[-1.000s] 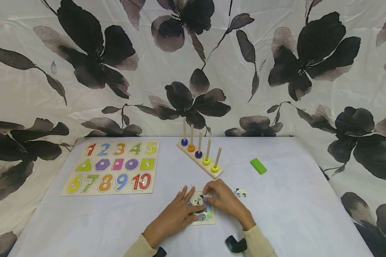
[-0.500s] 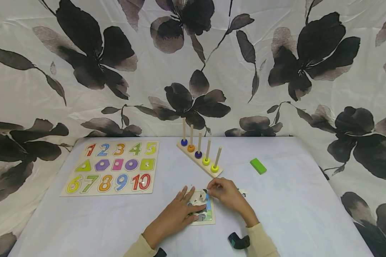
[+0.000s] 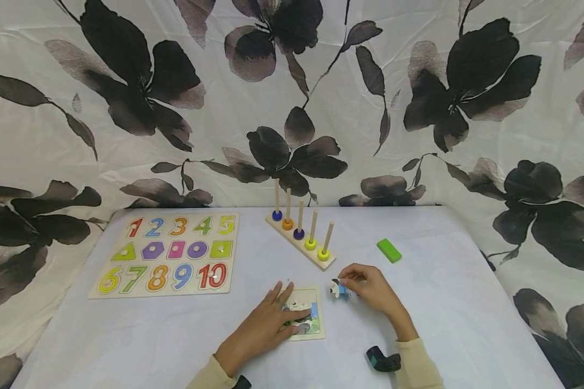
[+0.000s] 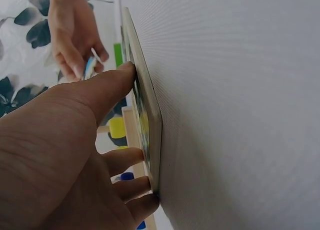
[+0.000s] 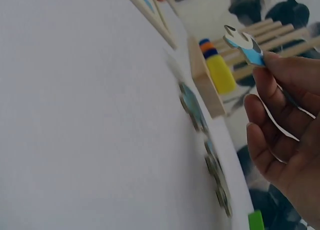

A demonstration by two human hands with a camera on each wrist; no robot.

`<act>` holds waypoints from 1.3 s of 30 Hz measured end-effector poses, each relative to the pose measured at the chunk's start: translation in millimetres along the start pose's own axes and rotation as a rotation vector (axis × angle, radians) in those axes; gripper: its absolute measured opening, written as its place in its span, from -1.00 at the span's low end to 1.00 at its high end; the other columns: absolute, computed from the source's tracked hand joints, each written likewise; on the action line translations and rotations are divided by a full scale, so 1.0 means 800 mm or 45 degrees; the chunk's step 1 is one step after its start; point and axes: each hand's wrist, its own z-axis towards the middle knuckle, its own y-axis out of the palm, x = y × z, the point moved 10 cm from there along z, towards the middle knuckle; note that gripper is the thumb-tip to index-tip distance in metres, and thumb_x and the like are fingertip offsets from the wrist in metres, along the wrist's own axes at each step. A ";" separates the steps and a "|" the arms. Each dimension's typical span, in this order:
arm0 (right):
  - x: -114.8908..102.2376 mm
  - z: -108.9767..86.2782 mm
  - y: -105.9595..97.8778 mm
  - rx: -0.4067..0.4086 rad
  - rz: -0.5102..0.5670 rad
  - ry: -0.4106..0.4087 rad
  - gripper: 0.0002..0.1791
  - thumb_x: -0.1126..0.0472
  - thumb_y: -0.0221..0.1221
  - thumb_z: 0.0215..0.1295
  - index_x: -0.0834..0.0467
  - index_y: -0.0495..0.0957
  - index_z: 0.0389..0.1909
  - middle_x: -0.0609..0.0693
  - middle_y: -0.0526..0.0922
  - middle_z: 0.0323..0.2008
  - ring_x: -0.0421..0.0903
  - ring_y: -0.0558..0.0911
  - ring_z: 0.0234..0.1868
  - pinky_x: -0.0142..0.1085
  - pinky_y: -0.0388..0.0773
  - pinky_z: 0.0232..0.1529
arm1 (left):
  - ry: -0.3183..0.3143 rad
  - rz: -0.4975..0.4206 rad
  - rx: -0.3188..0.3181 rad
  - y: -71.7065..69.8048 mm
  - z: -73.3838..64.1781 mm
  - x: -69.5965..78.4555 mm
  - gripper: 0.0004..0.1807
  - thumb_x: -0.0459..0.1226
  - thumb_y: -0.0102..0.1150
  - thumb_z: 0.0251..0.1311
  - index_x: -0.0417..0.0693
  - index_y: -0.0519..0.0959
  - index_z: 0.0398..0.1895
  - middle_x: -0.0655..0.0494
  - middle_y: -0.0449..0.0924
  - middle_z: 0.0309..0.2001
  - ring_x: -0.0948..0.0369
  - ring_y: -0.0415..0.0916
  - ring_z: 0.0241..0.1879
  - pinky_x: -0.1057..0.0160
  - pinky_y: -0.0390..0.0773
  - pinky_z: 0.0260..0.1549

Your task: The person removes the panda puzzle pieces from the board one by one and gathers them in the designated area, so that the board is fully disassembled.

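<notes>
My left hand [image 3: 265,327] rests on a small wooden picture puzzle board [image 3: 320,313] with its fingers spread. In the left wrist view, the thumb and fingertips touch the edges of the puzzle board [image 4: 145,97], which lies flat on the table. Right of the board, my right hand [image 3: 377,292] pinches a puzzle piece [image 5: 243,43], blue and white with dark parts, between thumb and index finger, above the table. Loose puzzle pieces [image 5: 192,107] lie on the table below that hand; in the head view the hand largely hides them.
A wooden peg stacker [image 3: 302,243] with coloured rings stands behind the board. A green block [image 3: 389,250] lies to the right. At the left lies a number and shape board [image 3: 163,254]. A floral cloth [image 3: 292,97] hangs behind the white table [image 3: 467,324].
My right hand has lifted away from the puzzle board to the right, taking a puzzle piece with it. The left hand has stayed on the board.
</notes>
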 end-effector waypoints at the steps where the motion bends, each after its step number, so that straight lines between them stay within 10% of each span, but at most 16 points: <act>1: 0.004 -0.002 -0.006 0.006 0.008 0.004 -0.93 0.25 0.26 0.23 0.11 0.66 -0.28 -0.09 0.67 -0.31 -0.18 0.57 -0.31 -0.35 0.54 -0.24 | 0.004 -0.003 0.005 -0.001 0.000 0.000 -0.58 0.01 0.09 0.29 0.48 0.46 0.23 -0.13 0.01 0.48 -0.19 -0.15 0.46 -0.17 0.07 0.34; 17: 0.039 -0.043 -0.092 0.157 -0.091 0.099 -0.89 0.31 0.19 0.29 0.24 0.65 -0.24 0.06 0.69 -0.25 -0.25 0.54 -0.25 -0.39 0.51 -0.23 | 0.008 -0.032 0.005 -0.001 -0.002 0.000 -0.57 -0.02 0.12 0.29 0.46 0.47 0.23 -0.14 0.00 0.48 -0.18 -0.18 0.47 -0.15 0.03 0.36; 39: 0.096 -0.049 -0.092 0.168 -0.196 0.224 -0.88 0.22 0.21 0.29 0.16 0.67 -0.26 -0.03 0.70 -0.31 -0.24 0.54 -0.34 -0.40 0.46 -0.30 | 0.013 -0.055 0.015 -0.001 -0.003 -0.001 -0.57 -0.02 0.12 0.29 0.49 0.46 0.23 -0.13 -0.02 0.49 -0.17 -0.18 0.47 -0.15 0.02 0.37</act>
